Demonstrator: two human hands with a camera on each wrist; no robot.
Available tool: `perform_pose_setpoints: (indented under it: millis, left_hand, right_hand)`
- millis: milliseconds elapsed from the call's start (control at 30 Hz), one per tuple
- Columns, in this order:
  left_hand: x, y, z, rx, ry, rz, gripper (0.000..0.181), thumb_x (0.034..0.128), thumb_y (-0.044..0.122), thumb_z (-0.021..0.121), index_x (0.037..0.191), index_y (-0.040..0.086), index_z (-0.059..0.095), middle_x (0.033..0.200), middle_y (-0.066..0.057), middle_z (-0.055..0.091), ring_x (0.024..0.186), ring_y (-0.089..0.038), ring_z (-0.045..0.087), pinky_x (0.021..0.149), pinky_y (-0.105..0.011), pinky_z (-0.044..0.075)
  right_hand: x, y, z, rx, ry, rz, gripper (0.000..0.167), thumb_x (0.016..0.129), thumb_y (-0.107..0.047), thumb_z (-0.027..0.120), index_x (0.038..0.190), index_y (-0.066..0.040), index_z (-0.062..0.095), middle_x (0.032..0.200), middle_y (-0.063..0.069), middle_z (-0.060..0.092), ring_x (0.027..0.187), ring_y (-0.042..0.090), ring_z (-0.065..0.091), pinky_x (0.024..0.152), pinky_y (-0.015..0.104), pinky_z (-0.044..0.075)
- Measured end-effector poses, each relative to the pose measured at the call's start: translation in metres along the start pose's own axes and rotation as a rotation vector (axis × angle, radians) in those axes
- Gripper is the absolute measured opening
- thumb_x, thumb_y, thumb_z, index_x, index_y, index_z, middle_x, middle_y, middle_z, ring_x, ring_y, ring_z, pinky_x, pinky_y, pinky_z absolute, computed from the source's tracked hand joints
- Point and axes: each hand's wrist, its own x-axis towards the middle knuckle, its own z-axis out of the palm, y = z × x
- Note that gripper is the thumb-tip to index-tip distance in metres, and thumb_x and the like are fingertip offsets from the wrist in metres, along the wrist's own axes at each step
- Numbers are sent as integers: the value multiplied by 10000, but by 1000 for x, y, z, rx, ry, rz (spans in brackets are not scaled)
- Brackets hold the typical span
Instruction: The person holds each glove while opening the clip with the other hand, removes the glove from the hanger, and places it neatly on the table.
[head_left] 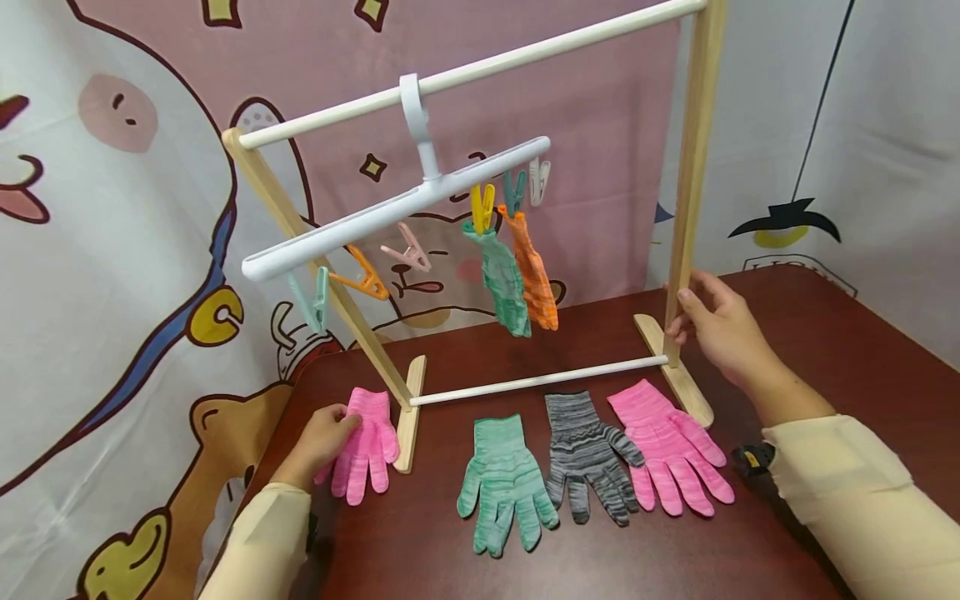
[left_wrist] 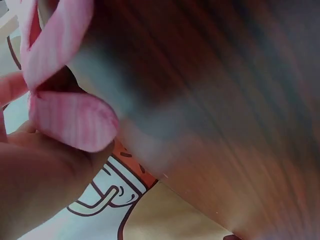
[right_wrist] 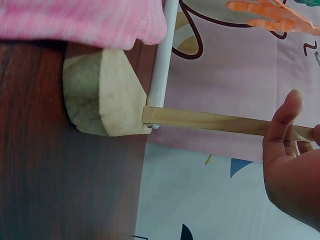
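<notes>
On the left, my left hand (head_left: 327, 435) pinches a pink glove (head_left: 365, 442) near its edge, beside the rack's left foot. The left wrist view shows the pink glove (left_wrist: 75, 117) folded against the hand (left_wrist: 45, 170). My right hand (head_left: 723, 329) grips the right post (head_left: 693, 183) of a wooden rack, low down; in the right wrist view the fingers curl round that post (right_wrist: 210, 121). From the rack's top bar (head_left: 540, 54) hangs a white hanger (head_left: 397, 208) with several clips. A small green glove (head_left: 504, 279) and an orange glove (head_left: 534, 275) hang from it.
In front of the rack, a green glove (head_left: 506, 479), a grey glove (head_left: 588, 450) and another pink glove (head_left: 667, 442) lie on the dark wooden table (head_left: 600, 567). A white lower bar (head_left: 540, 381) joins the posts. A cartoon-printed cloth (head_left: 600, 225) hangs behind.
</notes>
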Motion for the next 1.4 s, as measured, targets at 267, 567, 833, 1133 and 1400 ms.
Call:
perform_pose_setpoints:
  millis: [267,567,833,1133,1400]
  left_hand:
    - [12,1,8,29,-24,-36,225,932,155,574,992,-44,659,898,-157,666,805,-242,586,680,-296,461]
    - [33,10,7,146,3,-36,224,921,153,573,962,-53,649,944,-216,664,856,-307,592,731,-372,483]
    - [43,18,8,186,-14,-53,218,922,186,593,925,-24,648,942,-210,671,855,-308,595,763,-409,489]
    - [44,23,9,264,-72,-122,335,925,306,648,967,-26,653,1034,-254,681,888,-356,609,823,-519,489]
    - [45,30,10,341,-47,-145,423,925,386,654,1061,-15,655,1131,-276,672,999,-442,633,835,-587,494]
  right_hand:
    - [1,2,-2,7,-15,-10,483,1077,-266,399,1486,-11,363,1030,-138,591,685,74,626,624,219,545]
    - [2,4,-4,-5,-15,-6,492,1079,-274,390,1497,-18,348,1010,-60,584,700,74,630,633,228,549]
    - [0,1,-4,-9,-22,14,526,1076,-308,383,1514,-24,321,1037,62,562,709,58,631,646,230,554]
    - [0,0,-4,-22,-30,6,496,1085,-278,367,1507,-20,328,1039,58,553,703,59,630,636,232,552]
    - [1,1,-4,-28,-24,-21,475,1082,-267,388,1476,-3,362,1006,-18,579,694,72,633,623,231,551]
